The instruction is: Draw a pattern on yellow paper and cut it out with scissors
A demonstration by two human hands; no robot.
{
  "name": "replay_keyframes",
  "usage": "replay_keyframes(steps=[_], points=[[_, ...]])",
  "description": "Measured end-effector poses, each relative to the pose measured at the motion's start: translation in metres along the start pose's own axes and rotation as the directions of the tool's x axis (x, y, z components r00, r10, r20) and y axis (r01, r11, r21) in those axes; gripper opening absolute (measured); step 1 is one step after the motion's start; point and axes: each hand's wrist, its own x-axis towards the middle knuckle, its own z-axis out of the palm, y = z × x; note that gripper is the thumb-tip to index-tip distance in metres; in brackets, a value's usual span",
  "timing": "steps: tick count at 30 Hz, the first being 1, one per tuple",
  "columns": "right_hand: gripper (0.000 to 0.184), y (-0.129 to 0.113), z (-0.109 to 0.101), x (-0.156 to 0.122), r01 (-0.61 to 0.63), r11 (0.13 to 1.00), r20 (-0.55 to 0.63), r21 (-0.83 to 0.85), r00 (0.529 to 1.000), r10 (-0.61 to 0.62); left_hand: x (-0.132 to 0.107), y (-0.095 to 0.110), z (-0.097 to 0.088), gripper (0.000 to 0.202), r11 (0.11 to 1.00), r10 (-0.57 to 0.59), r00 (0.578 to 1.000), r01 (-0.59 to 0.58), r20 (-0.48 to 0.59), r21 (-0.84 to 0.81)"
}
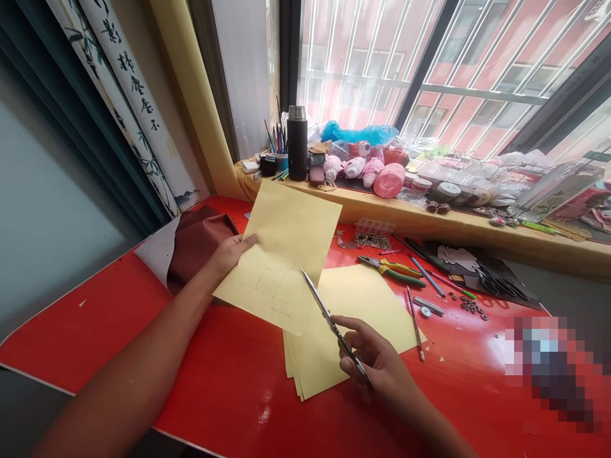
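Note:
My left hand (235, 253) pinches the left edge of a yellow sheet of paper (296, 222), thumb on top, and holds it tilted above the table. Pencil-drawn outlines show on the sheet's lower half. In my right hand (370, 353) is a pair of scissors (329, 318), its blades pointing up and left to the paper's right edge. The blades look closed or nearly so; whether they touch the sheet I cannot tell. Beneath lies a stack of yellow paper (367, 299) on the red table.
On the red table (214, 375) lie pliers (391, 270), pencils (416, 324), small metal rings (472, 306) and black-handled scissors (499, 280). Folded brown leather-like material (200, 245) rests at left. A dark thermos (297, 146) and pink yarn (389, 180) stand on the windowsill. A blurred patch covers the right.

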Motion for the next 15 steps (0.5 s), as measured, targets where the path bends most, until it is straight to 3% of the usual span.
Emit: replay_keyframes(steps=[8, 15], points=[[0.060, -0.001, 0.001, -0.002, 0.003, 1.000, 0.043, -0.018, 0.999, -0.003, 0.001, 0.001, -0.007, 0.048, 1.000, -0.012, 1.000, 0.012, 0.018, 0.014], [0.063, 0.003, 0.000, -0.001, 0.005, 1.000, 0.063, 0.018, 0.998, -0.006, 0.009, -0.006, -0.015, 0.041, 0.998, -0.054, 0.998, 0.055, -0.030, 0.030]])
